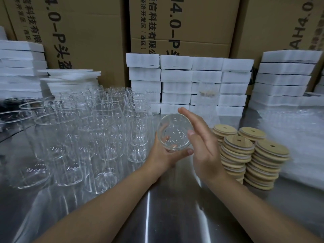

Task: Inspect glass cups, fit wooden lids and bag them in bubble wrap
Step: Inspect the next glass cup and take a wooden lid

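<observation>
A clear glass cup (pixel 173 132) is held above the steel table, its open mouth turned toward me. My left hand (pixel 162 155) grips it from below, with the thumb curled round its lower wall. My right hand (pixel 201 142) lies against the cup's right side with straight fingers, its thumb tip at the rim. Several stacks of round wooden lids (pixel 252 155), each lid with a small hole, stand just right of my right hand. Bubble wrap (pixel 298 137) lies at the far right.
Many empty glass cups (pixel 84 130) stand crowded on the left of the steel table (pixel 175 207). One more cup (pixel 208 95) stands behind. White foam-wrapped packs (pixel 191 83) are stacked along the back, in front of large cardboard boxes (pixel 175 23).
</observation>
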